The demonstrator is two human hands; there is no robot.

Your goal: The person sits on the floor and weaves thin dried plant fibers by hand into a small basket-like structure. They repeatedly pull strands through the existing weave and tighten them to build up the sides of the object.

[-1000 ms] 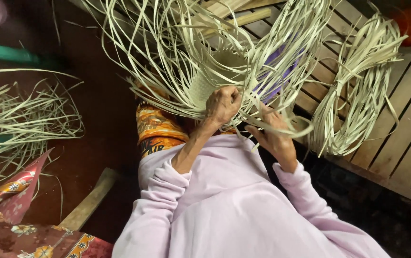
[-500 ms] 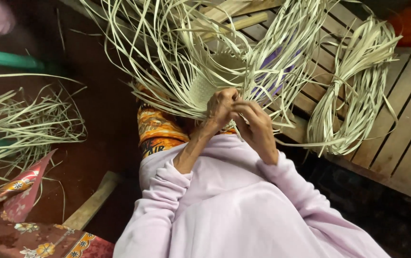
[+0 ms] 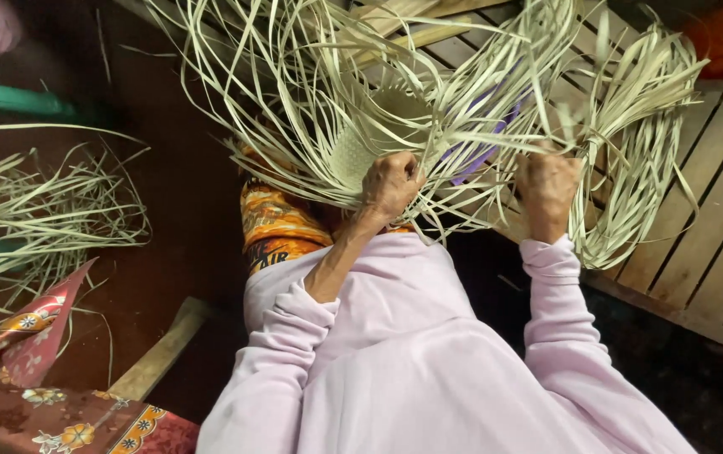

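**Two hands in a tangle of pale strips**

Where the loose ends fan out across the upper middle of the frame, the woven piece (image 3: 378, 134) sits at their centre, a small pale plaited patch with long strips (image 3: 294, 76) springing from it on every side. The left hand (image 3: 391, 183) is curled shut on the lower edge of that piece, just below centre. The right hand (image 3: 548, 187), to the right of centre, is closed around a few strips pulled out sideways. A looped bundle of strips (image 3: 639, 143) lies on the slatted wooden platform (image 3: 715, 244) at the right. Another loose bundle (image 3: 34, 210) rests at the left edge, above a patterned red cloth (image 3: 34, 336).
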